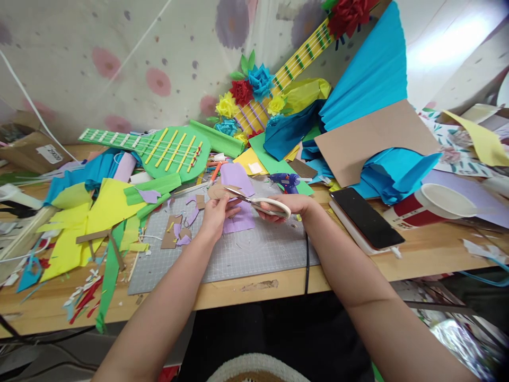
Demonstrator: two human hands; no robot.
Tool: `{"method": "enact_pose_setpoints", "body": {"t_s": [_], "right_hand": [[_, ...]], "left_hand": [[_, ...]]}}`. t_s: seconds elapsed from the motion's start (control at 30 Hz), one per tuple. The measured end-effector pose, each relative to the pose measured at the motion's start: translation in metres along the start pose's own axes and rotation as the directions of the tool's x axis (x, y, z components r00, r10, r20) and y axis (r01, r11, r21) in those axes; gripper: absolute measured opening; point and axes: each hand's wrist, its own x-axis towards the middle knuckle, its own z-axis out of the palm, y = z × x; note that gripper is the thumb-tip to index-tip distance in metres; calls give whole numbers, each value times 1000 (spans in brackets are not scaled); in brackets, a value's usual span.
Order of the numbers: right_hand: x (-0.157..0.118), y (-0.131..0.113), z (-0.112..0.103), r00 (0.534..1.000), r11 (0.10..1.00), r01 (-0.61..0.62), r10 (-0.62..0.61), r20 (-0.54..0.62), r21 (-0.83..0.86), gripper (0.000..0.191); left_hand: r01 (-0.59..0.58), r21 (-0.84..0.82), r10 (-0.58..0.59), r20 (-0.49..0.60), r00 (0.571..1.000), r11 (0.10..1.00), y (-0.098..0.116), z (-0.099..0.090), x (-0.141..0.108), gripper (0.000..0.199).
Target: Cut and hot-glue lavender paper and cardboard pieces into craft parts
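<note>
Shiny metal-bladed scissors (255, 200), matt cardboard piece (217, 191)

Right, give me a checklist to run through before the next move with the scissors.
1. Scissors held by the handles: ok, in the right hand.
2. Cardboard held: ok, in the left hand.
3. Scissors well away from the left hand: not ok, the blades run close to it.
4. Glue gun cool: cannot tell; it lies just beyond the right hand.
5. Phone out of the way: ok, off to the right of both hands.
6. Mat free of scraps: not ok, brown and purple bits lie on it.
</note>
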Motion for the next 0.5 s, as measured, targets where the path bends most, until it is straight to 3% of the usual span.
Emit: {"method": "enact_pose_setpoints", "body": {"t_s": [0.5], "right_hand": [[3, 6, -6, 1000, 999, 3, -4, 22, 54, 55]], "left_hand": [[29, 28, -28, -11, 1000, 999, 1, -1, 0, 19]]}}
